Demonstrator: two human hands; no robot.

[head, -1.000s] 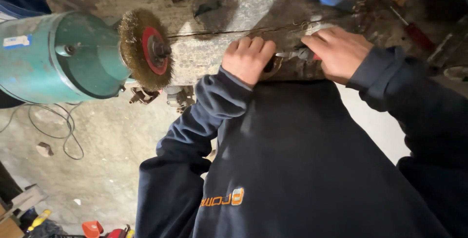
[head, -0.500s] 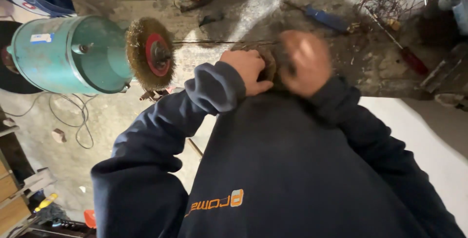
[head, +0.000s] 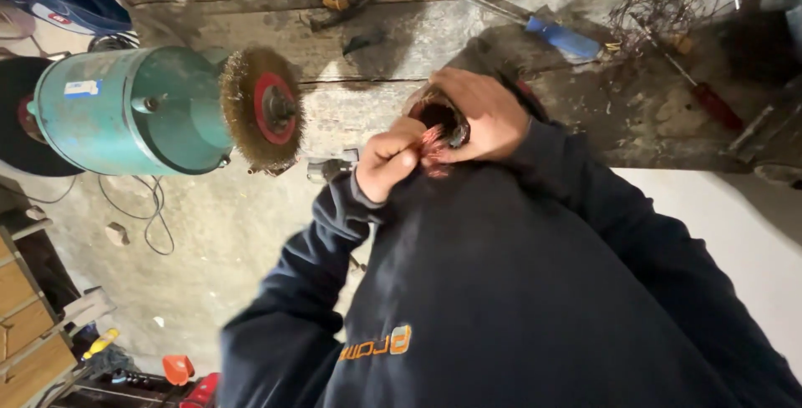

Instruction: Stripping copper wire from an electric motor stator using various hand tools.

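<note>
Copper-coloured wire windings bunched inside a dark round metal ring, a small coil part (head: 436, 128), sit between both hands just in front of the worn grey wooden desk (head: 376, 40), right at its near edge. The right hand (head: 484, 116) wraps over the top and far side of the coil part, its fingers (head: 468, 91) curled shut around the ring so that much of it is hidden. The left hand (head: 388, 162) is closed into a loose fist against the near side of the coil part, thumb and forefinger pinched on the reddish strands that stick out; how firmly they grip cannot be told. Both arms wear dark navy sleeves. To the left of the coil part, a teal cylindrical bench grinder motor (head: 125, 111) stands off the desk edge, with a round brass-wire brush wheel with a red hub (head: 261, 109) on its shaft facing the hands, near but apart from them. Beyond the coil part, on the desk, lie a blue-handled flat tool (head: 560, 36) and, further right, a red-handled screwdriver (head: 710, 103) beside a tangle of thin wire (head: 652, 7).
</note>
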